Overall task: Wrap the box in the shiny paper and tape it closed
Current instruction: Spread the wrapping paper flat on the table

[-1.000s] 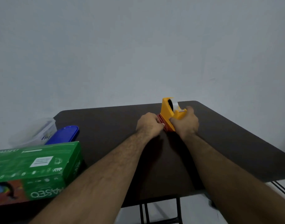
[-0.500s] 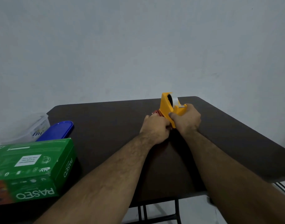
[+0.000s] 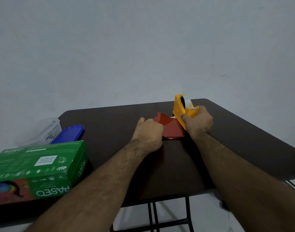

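A small box wrapped in shiny red paper (image 3: 170, 126) lies on the dark table (image 3: 110, 124), between my two hands. My left hand (image 3: 149, 133) has its fingers curled on the left side of the red package, where a loose paper flap stands up. My right hand (image 3: 197, 122) grips the front of a yellow tape dispenser (image 3: 181, 108) that stands just right of the package, its clear tape roll on top. The box itself is hidden under the paper.
A green Paseo tissue box (image 3: 38, 168) sits at the near left corner. Behind it lie a blue lid (image 3: 69, 133) and a clear plastic container (image 3: 43, 131). A grey wall rises right behind the table's far edge.
My left hand has drawn back to the left, so the red package now shows between my hands. The right hand stays on the dispenser. The view has shifted.
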Tool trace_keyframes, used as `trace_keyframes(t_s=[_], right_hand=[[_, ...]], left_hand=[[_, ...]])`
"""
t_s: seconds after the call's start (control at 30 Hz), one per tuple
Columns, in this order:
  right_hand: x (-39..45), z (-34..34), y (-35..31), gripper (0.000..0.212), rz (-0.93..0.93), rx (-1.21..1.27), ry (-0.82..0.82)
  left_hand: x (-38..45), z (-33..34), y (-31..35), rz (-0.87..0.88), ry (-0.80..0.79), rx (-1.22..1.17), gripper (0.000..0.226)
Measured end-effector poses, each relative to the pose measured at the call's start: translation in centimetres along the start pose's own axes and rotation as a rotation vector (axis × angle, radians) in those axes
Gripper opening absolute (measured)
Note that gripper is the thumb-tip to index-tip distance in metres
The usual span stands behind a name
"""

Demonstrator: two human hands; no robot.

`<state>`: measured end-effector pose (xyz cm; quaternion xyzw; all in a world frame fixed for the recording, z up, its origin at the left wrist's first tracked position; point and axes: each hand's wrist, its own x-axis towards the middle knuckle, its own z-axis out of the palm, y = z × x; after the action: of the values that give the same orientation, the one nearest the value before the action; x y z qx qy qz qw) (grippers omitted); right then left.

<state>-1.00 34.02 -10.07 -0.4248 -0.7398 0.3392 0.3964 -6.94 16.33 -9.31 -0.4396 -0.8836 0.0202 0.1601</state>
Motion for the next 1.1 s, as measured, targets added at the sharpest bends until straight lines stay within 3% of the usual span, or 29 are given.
trace_keyframes(t_s=[0.27, 0.4, 0.5, 0.6, 0.63, 0.73, 0.83, 0.9, 0.97, 1.1], right_hand=[[0.1, -0.1, 0.1, 0.071, 0.013, -0.039, -0.014], [-0.1, -0.1, 0.4, 0.083, -0.058, -0.035, -0.045], [-0.9, 0.5, 0.7, 0.093, -0.308, -0.174, 0.062], [-3.3, 0.7, -0.1, 0.065, -0.671, -0.105, 0.2], [-4.4, 0.6, -0.6, 0.065, -0.781, -0.053, 0.217], [-7.3, 0.2, -1.7, 0.095, -1.0, 0.003, 0.144], [-8.9, 0.2, -2.0, 0.116, -1.101, -0.102, 0.024], [-9.2, 0.5, -2.0, 0.105, -1.149, -0.168, -0.059], [-9.3, 1.1, -1.9, 0.08, -1.193, -0.162, -0.125], [-9.0, 1.2, -2.1, 0.04, -1.174, -0.127, -0.252]], left_hand=[[-3.6, -2.2, -1.8, -0.14, 0.059, 0.013, 0.006], [-4.4, -3.4, -2.4, -0.2, 0.176, -0.171, 0.013], [-5.0, -4.4, -3.2, -0.283, 0.283, -0.376, 0.017], [-5.4, -5.2, -4.0, -0.368, 0.372, -0.537, 0.016], [-5.5, -5.5, -4.3, -0.403, 0.4, -0.615, 0.015], [-5.2, -6.2, -5.5, -0.533, 0.543, -0.911, 0.017], [-5.1, -7.4, -7.1, -0.647, 0.613, -1.43, 0.02], [-5.2, -8.3, -8.0, -0.698, 0.575, -1.693, 0.018], [-5.5, -9.0, -8.9, -0.738, 0.513, -1.845, 0.017], [-6.1, -9.9, -10.4, -0.744, 0.424, -1.796, 0.021]])
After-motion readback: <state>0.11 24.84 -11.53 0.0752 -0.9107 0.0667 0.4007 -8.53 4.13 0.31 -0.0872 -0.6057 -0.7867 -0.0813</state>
